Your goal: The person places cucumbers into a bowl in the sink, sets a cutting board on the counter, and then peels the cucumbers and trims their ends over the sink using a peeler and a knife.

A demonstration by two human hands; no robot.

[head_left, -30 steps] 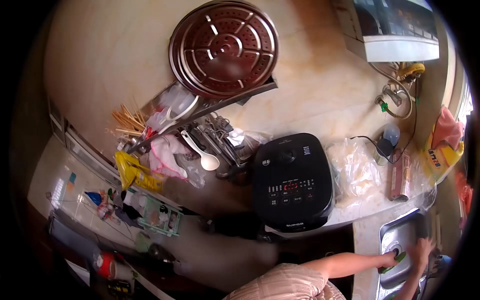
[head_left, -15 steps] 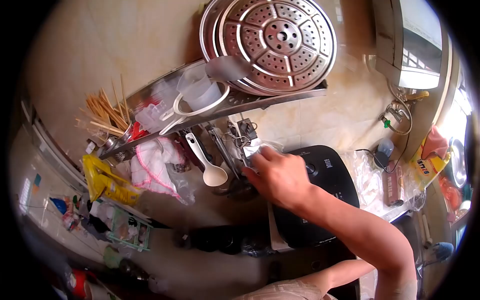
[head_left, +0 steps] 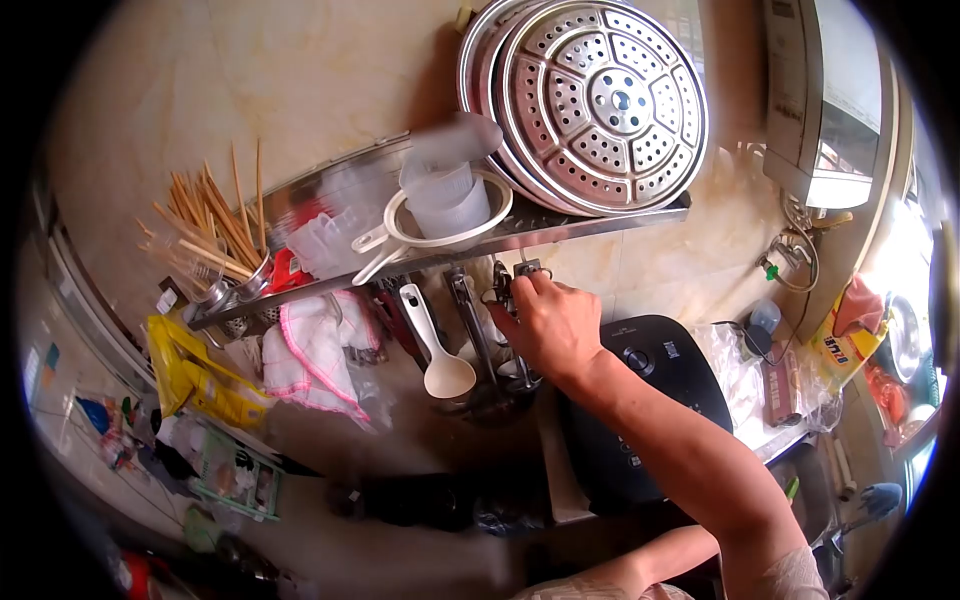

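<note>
My right hand (head_left: 555,325) reaches up to the metal utensils (head_left: 467,315) hanging below the wall shelf. Its fingers are bent and pressed together around something at the hooks, which I cannot make out. A cream-coloured spoon (head_left: 449,376) hangs to the left of it. Below my right hand and forearm is the black rice cooker (head_left: 640,410), partly covered by them. My left forearm (head_left: 650,565) stretches toward the sink (head_left: 815,480); my left hand is hidden behind my right arm. A green tip (head_left: 792,489) shows just past that arm.
On the shelf (head_left: 590,222) are round steamer plates (head_left: 565,140), a strainer with plastic cups (head_left: 450,205) and chopsticks (head_left: 215,220). A pink-edged cloth (head_left: 310,355) and yellow bag (head_left: 195,375) hang at left. Plastic bags (head_left: 725,360) lie right of the cooker.
My right hand has left the sink and risen to the hanging utensils, its fingers now closed there. The view has swung so that the shelf and utensils sit further right.
</note>
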